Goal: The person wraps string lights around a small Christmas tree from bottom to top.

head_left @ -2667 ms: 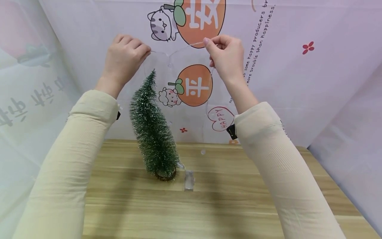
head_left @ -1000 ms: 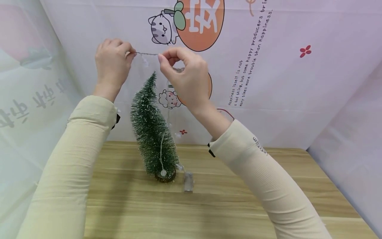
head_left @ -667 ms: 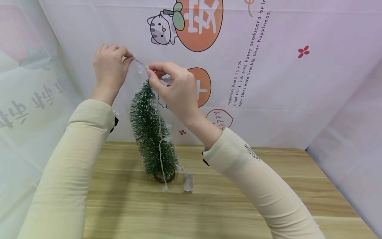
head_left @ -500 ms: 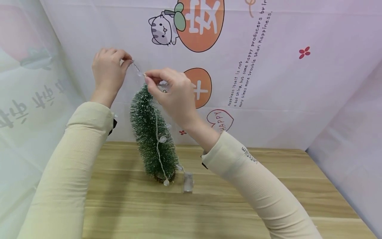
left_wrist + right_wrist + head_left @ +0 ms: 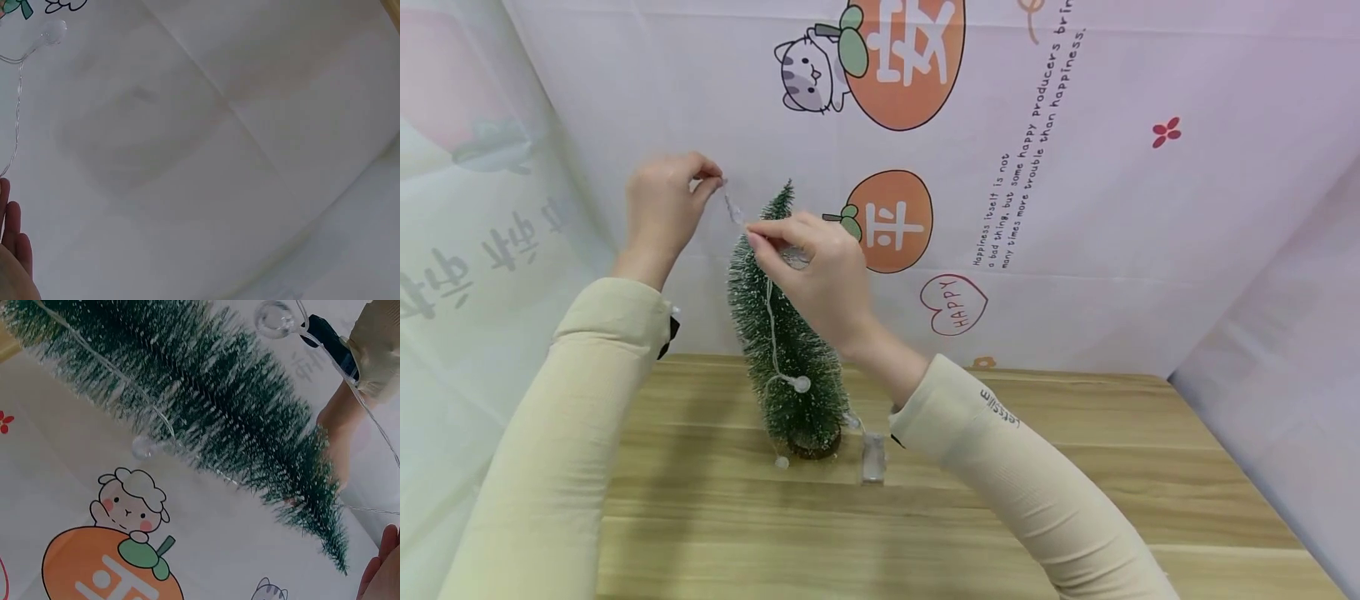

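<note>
A snow-dusted green mini Christmas tree (image 5: 808, 342) stands on a round wooden base, its tip bent. Left of its top, my left hand (image 5: 658, 204) pinches the thin clear wire of a string of fairy lights (image 5: 801, 384) between thumb and fingers. My right hand (image 5: 823, 275) pinches the same wire a short way off, overlapping the upper tree. From it a length with round clear bulbs hangs before the tree. A clear battery box (image 5: 873, 460) lies beside the base. In the right wrist view, wire runs along the branches, with a bulb (image 5: 144, 447) at their edge.
The wood-grain table (image 5: 1000, 517) ends at a printed cloth backdrop (image 5: 1075, 208) with cartoon fruit and lettering. Pale cloth (image 5: 475, 250) also covers the left side, and another cloth panel (image 5: 1285, 333) the right.
Both hands have come down, and the right has crossed leftward in front of the tree. The stretch of wire between them is shorter, and the hanging strand has swung left.
</note>
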`<state>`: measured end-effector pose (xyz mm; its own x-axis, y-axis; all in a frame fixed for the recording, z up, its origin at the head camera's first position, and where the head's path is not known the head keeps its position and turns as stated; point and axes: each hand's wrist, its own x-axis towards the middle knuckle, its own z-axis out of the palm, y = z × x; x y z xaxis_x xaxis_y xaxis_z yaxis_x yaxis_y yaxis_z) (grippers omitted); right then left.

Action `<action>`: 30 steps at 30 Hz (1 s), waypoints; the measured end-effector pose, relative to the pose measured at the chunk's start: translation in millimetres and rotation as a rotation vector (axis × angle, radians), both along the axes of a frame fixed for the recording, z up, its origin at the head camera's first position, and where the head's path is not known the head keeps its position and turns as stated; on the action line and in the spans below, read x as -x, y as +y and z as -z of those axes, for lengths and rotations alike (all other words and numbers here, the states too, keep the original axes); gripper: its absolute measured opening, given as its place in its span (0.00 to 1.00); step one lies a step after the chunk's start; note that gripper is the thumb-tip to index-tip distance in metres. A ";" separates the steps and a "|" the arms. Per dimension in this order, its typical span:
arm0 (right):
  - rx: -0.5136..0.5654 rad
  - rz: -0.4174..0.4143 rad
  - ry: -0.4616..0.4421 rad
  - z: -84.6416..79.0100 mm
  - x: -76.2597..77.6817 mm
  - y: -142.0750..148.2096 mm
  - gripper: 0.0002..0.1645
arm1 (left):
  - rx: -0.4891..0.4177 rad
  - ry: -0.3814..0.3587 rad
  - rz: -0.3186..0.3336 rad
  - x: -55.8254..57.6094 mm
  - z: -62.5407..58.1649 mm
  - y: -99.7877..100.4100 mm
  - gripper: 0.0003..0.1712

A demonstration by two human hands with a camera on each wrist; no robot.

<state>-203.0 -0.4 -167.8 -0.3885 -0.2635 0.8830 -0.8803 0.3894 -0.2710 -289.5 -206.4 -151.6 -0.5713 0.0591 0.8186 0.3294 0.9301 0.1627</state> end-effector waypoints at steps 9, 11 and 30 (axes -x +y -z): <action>-0.027 -0.012 0.033 19.7 -2.2 -2.8 0.08 | -0.041 0.022 0.030 -2.8 21.0 -9.0 0.08; -0.027 -0.016 0.035 25.3 -2.9 -2.9 0.07 | -0.051 0.020 0.028 -4.7 25.3 -12.5 0.08; -0.178 -0.028 0.156 74.2 -5.4 6.0 0.03 | 0.037 0.127 0.168 -20.8 77.7 -40.0 0.02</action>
<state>-197.6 5.7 -242.0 -0.2412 -0.4293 0.8704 -0.9173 0.3937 -0.0600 -268.7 -246.4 -229.3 -0.4431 0.1760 0.8790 0.4957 0.8651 0.0767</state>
